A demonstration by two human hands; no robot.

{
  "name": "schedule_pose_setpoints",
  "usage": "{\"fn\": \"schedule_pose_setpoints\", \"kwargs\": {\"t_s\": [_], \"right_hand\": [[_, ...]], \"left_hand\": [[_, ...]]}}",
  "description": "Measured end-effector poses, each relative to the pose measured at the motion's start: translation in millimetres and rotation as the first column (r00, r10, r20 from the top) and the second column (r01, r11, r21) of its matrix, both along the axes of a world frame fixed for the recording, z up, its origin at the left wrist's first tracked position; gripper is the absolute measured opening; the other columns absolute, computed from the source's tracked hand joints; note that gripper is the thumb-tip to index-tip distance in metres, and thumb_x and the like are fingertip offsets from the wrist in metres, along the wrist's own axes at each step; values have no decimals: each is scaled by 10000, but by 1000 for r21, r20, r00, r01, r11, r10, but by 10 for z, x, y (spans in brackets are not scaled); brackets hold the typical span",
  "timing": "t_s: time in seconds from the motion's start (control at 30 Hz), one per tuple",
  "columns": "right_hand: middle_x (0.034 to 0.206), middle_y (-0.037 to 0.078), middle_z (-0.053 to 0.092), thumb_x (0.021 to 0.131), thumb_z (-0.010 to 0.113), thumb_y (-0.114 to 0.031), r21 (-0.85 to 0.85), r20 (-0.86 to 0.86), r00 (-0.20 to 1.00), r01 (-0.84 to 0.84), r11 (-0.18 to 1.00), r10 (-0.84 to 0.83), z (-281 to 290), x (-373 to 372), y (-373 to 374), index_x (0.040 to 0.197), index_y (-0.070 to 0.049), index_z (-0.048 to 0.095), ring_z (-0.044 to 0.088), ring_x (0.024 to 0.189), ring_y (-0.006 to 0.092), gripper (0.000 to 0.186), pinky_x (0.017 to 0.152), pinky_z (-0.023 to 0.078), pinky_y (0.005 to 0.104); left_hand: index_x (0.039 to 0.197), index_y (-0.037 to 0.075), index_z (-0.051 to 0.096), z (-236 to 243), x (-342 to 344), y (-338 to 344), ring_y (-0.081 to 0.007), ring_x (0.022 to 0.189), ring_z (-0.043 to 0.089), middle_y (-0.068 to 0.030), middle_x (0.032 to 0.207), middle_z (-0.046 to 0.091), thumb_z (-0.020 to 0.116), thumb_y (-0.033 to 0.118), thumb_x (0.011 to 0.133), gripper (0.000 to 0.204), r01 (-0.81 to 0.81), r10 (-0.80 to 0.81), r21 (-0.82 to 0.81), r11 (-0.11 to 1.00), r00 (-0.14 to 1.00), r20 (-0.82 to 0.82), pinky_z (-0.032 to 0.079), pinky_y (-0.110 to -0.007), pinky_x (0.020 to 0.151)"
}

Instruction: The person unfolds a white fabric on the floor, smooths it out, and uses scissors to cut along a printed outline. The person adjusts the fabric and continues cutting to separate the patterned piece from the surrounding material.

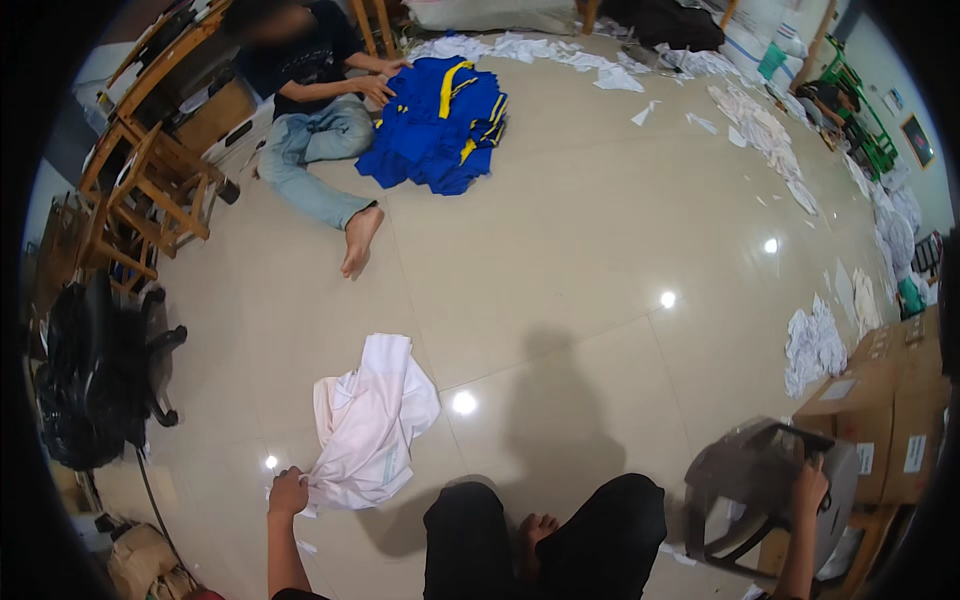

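A crumpled white and pale pink cloth (372, 425) lies on the tiled floor in front of me, to the left. At its near left corner my left hand (289, 492) is closed on the fabric. Out to the right, my right hand (810, 483) is closed around the edge of a grey-brown plastic stool (735, 480). The stool is tipped on its side, with its legs and openings partly blurred. Between my hands are my bent knees in dark trousers.
Across the floor a co-worker (315, 120) sits handling a pile of blue and yellow garments (435, 130). Wooden stools (160, 190) and a black wheeled chair (105, 360) stand left. Cardboard boxes (880, 410) stack at right; white scraps (815, 345) lie near them.
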State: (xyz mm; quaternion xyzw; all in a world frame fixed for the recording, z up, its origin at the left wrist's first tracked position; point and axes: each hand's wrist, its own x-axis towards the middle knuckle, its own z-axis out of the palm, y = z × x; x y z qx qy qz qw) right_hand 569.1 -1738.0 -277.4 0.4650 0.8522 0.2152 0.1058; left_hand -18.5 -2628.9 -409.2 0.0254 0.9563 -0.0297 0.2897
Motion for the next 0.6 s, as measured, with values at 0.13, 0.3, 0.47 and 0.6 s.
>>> {"fn": "schedule_pose_setpoints", "kwargs": {"t_s": [0.13,0.3,0.47,0.6], "right_hand": [[1247,261,698,900,632,-49,18,213,973,83,996,-85,-257,613,277,988,27,711,749,935,413,140,772,614,481],[1216,253,711,948,656,-125,-235,26,964,262,936,-263,-1043,-134,-62,1052,10,739,742,984,431,191,830,603,508],[870,267,743,974,727,-281,-704,-348,841,58,708,-415,-2494,-849,-1063,1034,63,730,752,831,412,349,749,555,498],[927,272,717,909,812,-310,-731,-360,825,41,682,-436,-3043,-742,-1887,997,56,635,736,922,437,416,817,554,514]], "left_hand": [[1200,8,638,-209,184,-90,-441,1112,629,-257,1159,668,601,189,1035,248,-36,80,203,978,974,-213,506,-510,993],[1023,18,549,209,475,509,-204,898,538,-88,946,553,448,127,1035,148,-282,628,796,536,763,-152,456,-374,835],[1009,24,516,793,688,909,-155,864,480,-59,905,512,366,140,1020,190,-104,588,866,489,773,-239,437,-328,796],[1088,6,544,1063,414,1355,-210,831,555,-137,880,567,405,159,1074,208,87,442,813,576,803,-399,490,-386,794]]}}
